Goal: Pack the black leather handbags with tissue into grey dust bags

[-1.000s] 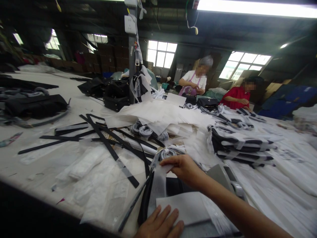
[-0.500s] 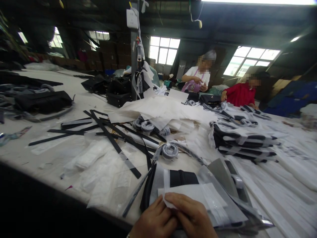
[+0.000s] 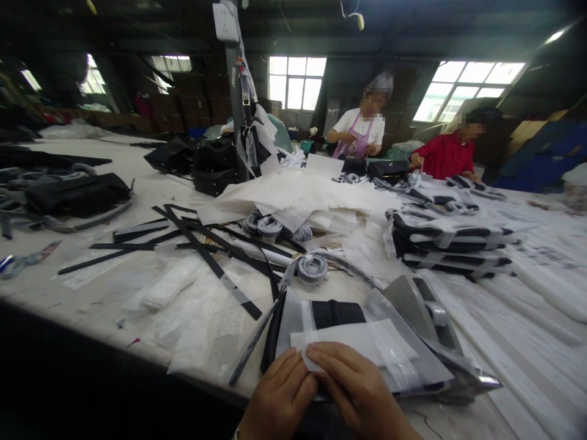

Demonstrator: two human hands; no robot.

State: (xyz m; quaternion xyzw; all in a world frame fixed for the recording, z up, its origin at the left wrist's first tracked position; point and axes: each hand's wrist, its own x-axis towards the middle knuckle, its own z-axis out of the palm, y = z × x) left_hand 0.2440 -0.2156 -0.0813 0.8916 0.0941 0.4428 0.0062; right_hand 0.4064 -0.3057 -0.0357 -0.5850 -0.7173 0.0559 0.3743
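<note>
A black bag (image 3: pixel 338 313) lies at the table's near edge, partly wrapped in thin translucent sheeting. A white paper sheet (image 3: pixel 355 337) rests over its near part. A clear tape strip (image 3: pixel 306 316) runs down the bag onto the paper, and a second strip crosses the paper's right side. My left hand (image 3: pixel 280 394) has its fingers together at the paper's left corner. Right beside it, my right hand (image 3: pixel 355 385) pinches the lower end of the tape strip against the paper. My thumbs and the bag's near edge are partly hidden.
A grey tape dispenser (image 3: pixel 419 311) stands right of the bag. Behind lie a grey wrapped coil (image 3: pixel 312 267), black straps (image 3: pixel 206 260) and a pile of white sheets (image 3: pixel 293 195). Stacked wrapped bags (image 3: pixel 452 241) sit at right. Two people (image 3: pixel 360 131) work across the table.
My right hand has come down from the bag's far edge to beside my left hand, bringing the tape strip over the paper. My left hand's spread fingers have drawn together.
</note>
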